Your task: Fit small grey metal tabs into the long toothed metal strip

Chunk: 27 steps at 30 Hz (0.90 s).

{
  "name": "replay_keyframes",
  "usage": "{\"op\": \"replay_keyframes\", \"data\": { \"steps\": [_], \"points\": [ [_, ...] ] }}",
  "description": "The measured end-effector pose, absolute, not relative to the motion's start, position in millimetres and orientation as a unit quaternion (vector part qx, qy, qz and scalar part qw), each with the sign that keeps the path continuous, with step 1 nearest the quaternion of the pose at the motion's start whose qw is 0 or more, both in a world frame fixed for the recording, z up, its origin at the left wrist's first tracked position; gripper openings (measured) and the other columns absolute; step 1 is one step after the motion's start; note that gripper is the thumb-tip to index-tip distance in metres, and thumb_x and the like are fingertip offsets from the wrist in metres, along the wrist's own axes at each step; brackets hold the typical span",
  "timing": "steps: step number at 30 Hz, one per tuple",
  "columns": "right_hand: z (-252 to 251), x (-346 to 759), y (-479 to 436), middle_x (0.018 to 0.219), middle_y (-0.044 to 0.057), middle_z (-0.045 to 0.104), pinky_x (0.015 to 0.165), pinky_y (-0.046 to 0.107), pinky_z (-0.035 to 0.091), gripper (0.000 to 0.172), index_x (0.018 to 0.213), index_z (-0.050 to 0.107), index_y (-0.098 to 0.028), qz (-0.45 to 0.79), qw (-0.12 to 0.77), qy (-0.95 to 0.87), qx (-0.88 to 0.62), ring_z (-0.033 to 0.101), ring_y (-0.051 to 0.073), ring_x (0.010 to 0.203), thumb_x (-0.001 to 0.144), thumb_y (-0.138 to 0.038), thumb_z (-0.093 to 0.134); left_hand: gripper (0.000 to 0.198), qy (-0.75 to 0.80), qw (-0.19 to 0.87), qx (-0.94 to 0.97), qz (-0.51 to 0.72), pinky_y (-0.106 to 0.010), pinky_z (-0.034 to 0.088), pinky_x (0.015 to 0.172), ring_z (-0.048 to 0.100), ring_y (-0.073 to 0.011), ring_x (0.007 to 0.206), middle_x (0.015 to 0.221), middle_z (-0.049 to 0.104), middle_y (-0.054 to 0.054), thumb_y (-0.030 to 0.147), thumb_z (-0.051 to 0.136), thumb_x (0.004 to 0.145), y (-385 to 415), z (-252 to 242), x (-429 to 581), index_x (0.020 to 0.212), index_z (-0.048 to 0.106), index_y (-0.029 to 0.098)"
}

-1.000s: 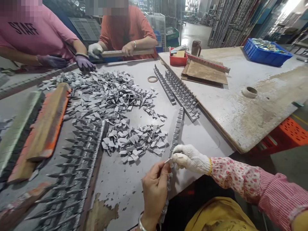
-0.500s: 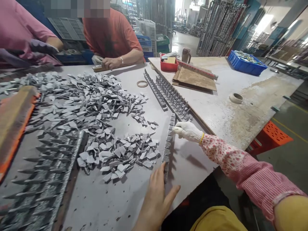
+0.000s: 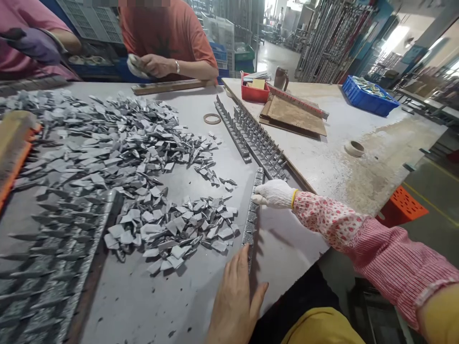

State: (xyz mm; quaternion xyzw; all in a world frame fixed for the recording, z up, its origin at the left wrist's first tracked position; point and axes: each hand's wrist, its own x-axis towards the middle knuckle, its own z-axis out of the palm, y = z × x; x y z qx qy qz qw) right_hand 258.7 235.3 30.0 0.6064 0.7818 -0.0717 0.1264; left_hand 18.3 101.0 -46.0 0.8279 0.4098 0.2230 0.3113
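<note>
A narrow grey strip (image 3: pixel 252 217) with a row of spikes along its right side lies on the table before me. At its upper part is my right hand (image 3: pixel 275 193) in a white knitted glove. Its fingers are pinched together at the strip's edge; whatever lies between them is hidden. My bare left hand (image 3: pixel 234 291) rests its fingertips against the strip's near end, thumb spread away. Left of the strip is a small heap of flat, pointed grey pieces (image 3: pixel 179 229), and a larger heap (image 3: pixel 125 143) spreads behind it.
Two spiked strips (image 3: pixel 260 141) lie beyond my right hand, near a tape ring (image 3: pixel 212 118). A wide spiked rack (image 3: pixel 50 267) stands at left. Two co-workers sit across the table. A red box (image 3: pixel 254 91), boards (image 3: pixel 294 114) and a blue crate (image 3: pixel 369 95) are farther right.
My right hand has shifted slightly toward me along the strip. The co-worker in orange has lifted both hands off the wooden bar. The purple-gloved hand has moved left and up.
</note>
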Motion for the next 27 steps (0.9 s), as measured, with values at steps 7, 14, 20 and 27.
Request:
{"op": "replay_keyframes", "data": {
  "steps": [7,14,20,27],
  "points": [
    [41,252,251,0.087,0.011,0.071,0.063,0.026,0.041,0.049,0.094,0.068,-0.017,-0.104,0.193,0.786,0.578,0.066,0.023,0.079,0.096,-0.051,0.034,0.070,0.404,0.283,0.839,0.229,-0.052,0.051,0.094,0.051,-0.0324,0.124,0.138,0.050,-0.016,0.033,0.047,0.090,101,-48,19,0.150,0.012,0.023],
    [41,243,268,0.085,0.016,0.071,0.067,0.033,0.047,0.051,0.091,0.072,-0.014,-0.114,0.263,0.793,0.538,0.068,0.028,0.081,0.093,-0.052,0.039,0.073,0.398,0.292,0.841,0.222,-0.050,0.053,0.091,0.053,-0.0323,0.122,0.136,0.052,-0.015,0.032,0.048,0.090,105,-48,17,0.151,0.009,0.024],
    [35,246,266,0.084,0.017,0.070,0.068,0.033,0.047,0.046,0.087,0.071,-0.013,-0.119,0.226,0.794,0.552,0.067,0.028,0.082,0.092,-0.050,0.044,0.070,0.397,0.306,0.835,0.228,-0.051,0.052,0.093,0.052,-0.0327,0.123,0.137,0.052,-0.016,0.034,0.049,0.089,106,-53,17,0.150,0.015,0.023],
    [41,265,211,0.067,0.002,0.064,0.048,0.020,0.042,0.037,0.093,0.060,-0.015,-0.394,-0.236,0.639,0.617,0.057,0.011,0.052,0.095,-0.048,0.043,0.058,0.429,0.403,0.784,0.198,-0.052,0.044,0.103,0.042,-0.0302,0.133,0.145,0.045,-0.013,0.042,0.042,0.093,107,-40,15,0.146,0.026,0.023]
  ]
}}
